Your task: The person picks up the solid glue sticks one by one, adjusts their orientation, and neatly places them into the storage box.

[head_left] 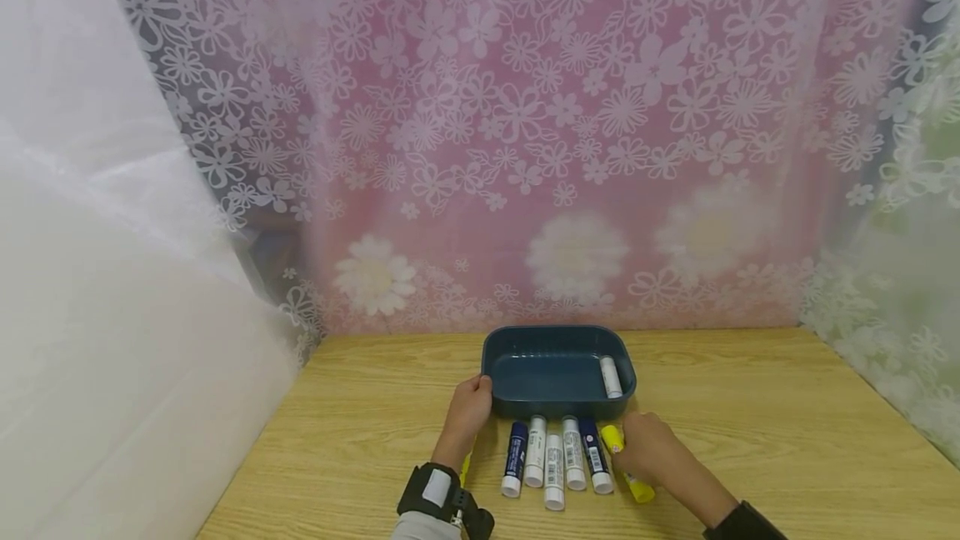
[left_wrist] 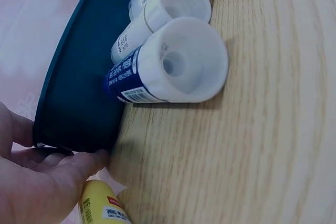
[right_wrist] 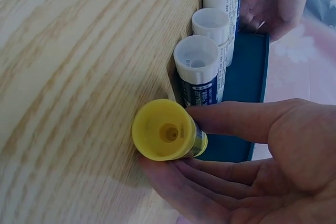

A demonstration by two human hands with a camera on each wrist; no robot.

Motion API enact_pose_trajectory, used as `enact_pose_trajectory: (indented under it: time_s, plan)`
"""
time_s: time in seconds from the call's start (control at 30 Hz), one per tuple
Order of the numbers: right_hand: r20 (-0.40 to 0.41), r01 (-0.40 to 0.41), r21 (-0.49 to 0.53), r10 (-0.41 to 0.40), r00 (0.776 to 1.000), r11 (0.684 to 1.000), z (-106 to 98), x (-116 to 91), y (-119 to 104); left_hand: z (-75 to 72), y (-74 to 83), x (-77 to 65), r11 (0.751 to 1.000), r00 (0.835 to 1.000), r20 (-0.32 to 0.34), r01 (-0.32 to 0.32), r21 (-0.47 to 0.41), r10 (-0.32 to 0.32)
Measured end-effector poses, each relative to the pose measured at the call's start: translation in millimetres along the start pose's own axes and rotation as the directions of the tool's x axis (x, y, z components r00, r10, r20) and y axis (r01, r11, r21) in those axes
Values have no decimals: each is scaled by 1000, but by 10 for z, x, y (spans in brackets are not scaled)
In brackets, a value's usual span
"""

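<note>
A dark teal rectangular tray (head_left: 551,409) stands on the table, a white glue stick (head_left: 611,378) lying at its right end. My left hand (head_left: 470,407) grips the tray's left front corner, thumb over the rim and fingers beneath in the left wrist view. To the right, my right hand (head_left: 655,448) holds a yellow glue stick (right_wrist: 165,130) between thumb and fingers, low over the wood. Between the hands lies a row of glue sticks: a navy one (head_left: 514,458) at the left, several white ones (head_left: 553,473), and another navy one (head_left: 596,458).
Another yellow glue stick (left_wrist: 102,205) lies beside my left hand, mostly hidden by the wrist in the head view. The wood-grain table (head_left: 750,432) ends at a pink flowered curtain (head_left: 570,148). White sheeting (head_left: 135,315) hangs along the left.
</note>
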State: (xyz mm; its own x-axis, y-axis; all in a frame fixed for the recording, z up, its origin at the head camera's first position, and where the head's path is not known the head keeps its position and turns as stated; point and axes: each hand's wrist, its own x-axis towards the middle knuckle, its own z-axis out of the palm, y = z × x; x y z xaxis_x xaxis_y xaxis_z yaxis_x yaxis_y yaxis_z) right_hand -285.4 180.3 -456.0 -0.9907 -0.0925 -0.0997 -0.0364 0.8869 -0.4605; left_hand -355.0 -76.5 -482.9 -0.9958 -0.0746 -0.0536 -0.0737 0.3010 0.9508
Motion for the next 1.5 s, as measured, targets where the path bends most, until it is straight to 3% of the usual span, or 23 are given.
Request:
enact_pose_trajectory:
  time_s: [0.67,1.27,1.5]
  plan:
    - [-14,-9,40,10,1000,999,25,-8,55,8,5,3,1000,1000,-16,3,10,-2]
    - [-54,12,58,-8,999,998,-86,-48,-9,22,1,-1,1000,1000,-21,3,8,-3]
    - [-16,2,80,-1,1000,997,-167,-54,-57,24,3,-2,1000,1000,-21,6,7,-6]
